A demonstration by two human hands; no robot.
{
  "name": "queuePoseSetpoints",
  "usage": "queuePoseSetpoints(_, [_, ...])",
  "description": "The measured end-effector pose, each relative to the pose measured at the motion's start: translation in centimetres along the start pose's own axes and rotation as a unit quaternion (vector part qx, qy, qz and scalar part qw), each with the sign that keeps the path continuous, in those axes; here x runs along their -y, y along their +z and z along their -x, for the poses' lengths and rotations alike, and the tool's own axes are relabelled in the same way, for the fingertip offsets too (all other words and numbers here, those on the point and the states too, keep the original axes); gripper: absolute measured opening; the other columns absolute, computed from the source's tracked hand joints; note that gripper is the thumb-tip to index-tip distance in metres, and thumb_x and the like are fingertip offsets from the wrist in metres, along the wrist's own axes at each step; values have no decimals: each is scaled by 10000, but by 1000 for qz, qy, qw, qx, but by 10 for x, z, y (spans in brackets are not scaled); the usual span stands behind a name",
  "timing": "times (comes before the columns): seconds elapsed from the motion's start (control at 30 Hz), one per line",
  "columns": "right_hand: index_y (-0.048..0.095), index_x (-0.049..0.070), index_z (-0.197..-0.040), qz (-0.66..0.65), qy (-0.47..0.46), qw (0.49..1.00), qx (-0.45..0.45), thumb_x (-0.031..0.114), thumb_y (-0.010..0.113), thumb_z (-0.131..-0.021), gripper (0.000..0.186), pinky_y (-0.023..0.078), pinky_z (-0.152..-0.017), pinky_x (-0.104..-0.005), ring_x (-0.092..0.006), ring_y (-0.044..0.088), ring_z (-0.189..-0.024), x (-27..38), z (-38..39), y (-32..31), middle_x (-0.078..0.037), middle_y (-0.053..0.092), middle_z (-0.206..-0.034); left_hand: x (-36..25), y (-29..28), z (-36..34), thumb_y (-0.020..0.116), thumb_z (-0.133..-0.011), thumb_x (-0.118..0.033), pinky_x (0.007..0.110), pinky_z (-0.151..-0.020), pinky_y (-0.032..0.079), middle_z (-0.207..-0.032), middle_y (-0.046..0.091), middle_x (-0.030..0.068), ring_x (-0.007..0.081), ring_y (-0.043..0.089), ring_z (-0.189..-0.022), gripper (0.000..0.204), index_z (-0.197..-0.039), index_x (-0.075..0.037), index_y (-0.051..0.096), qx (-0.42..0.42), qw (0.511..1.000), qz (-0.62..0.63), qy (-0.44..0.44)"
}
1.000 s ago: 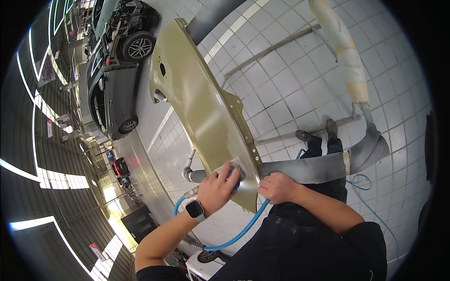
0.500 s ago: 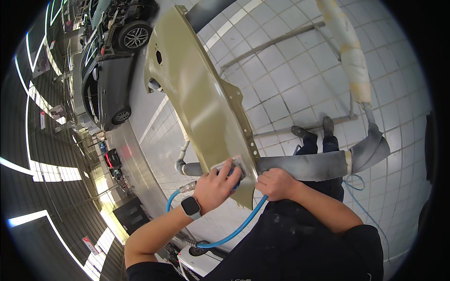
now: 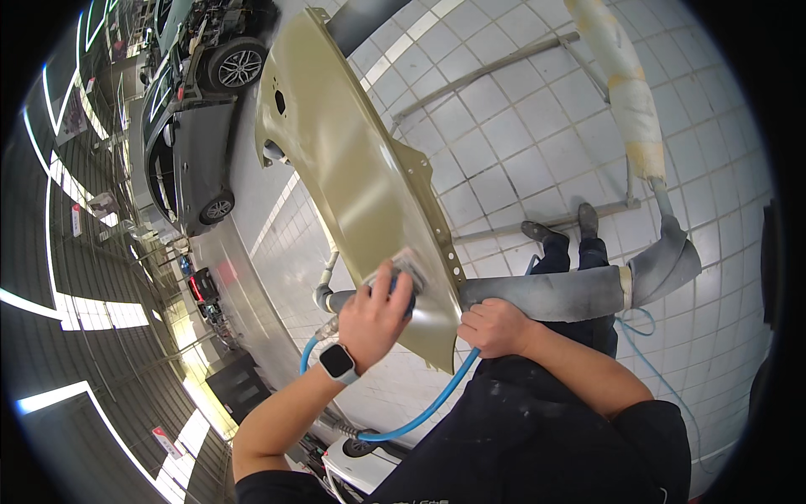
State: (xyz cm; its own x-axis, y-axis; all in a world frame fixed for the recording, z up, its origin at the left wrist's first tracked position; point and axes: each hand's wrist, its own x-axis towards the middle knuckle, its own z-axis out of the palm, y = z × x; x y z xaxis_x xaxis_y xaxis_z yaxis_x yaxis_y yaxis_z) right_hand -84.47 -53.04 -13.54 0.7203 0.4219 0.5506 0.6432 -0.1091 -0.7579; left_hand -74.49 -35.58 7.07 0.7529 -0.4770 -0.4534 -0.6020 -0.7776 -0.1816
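Note:
An olive-gold car fender panel [image 3: 353, 168] lies lengthwise on a stand with padded grey bars. In my left hand [image 3: 374, 315] is a small sander [image 3: 410, 277], its pad against the lower part of the panel; the fingers wrap over its top and hide most of its body. A metal fitting joins it to a blue air hose [image 3: 428, 416] that loops below. My right hand [image 3: 494, 326] is closed in a fist on this hose, right beside the panel's lower right edge. Whether the fist also touches the panel is hard to see.
The padded grey bar [image 3: 546, 294] crosses in front of my legs. Another wrapped post [image 3: 634, 109] rises at the right, above the tiled floor [image 3: 495, 185]. Thinner blue hose [image 3: 646, 336] trails on the floor. A dark grey car [image 3: 197, 151] stands at the far left.
My left hand has slid the sander up the panel and a little to the left. My right hand stays almost in place on the hose.

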Motion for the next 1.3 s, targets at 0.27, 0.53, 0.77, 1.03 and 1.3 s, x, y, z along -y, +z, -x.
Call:
queuePoseSetpoints(0.27, [542,144,-745,-10,-2,1000,-2,208,668,-685,154,416,-586,-355,-203,577,-673,0,1,0,-15,524,-745,-4,5,-6,902,-720,-210,388,-625,636,-1417,613,186,320,734,-834,705,-1340,-107,583,-8,1000,-14,14])
queuePoseSetpoints(0.53, [545,148,-744,-14,-1,1000,-6,216,672,-681,157,424,-584,-360,-206,582,-673,0,2,2,-9,525,-743,-11,5,-9,897,-734,-160,396,-676,626,-1379,662,150,303,756,-855,637,-1314,-121,636,-35,998,-20,-53])
queuePoseSetpoints(0.77, [552,141,-746,-10,0,1000,-5,203,672,-686,148,431,-585,-359,-207,593,-677,1,1,0,-13,532,-742,-16,8,-8,900,-727,-163,392,-699,632,-1375,667,155,310,769,-886,625,-1293,-120,638,-47,995,-15,-90])
queuePoseSetpoints(1.03, [557,139,-751,-21,9,1000,2,193,681,-697,147,449,-594,-365,-218,602,-680,1,2,0,-17,541,-749,-17,9,-4,888,-755,-167,405,-688,629,-1392,666,164,333,761,-890,593,-1286,-107,632,-46,995,-10,-83])
queuePoseSetpoints(1.3, [563,141,-763,-27,18,999,14,219,697,-708,165,455,-605,-372,-219,616,-697,0,2,2,-18,552,-759,-18,8,-3,887,-779,-197,416,-699,632,-1359,673,154,335,760,-881,593,-1310,-116,635,-37,998,3,-56])
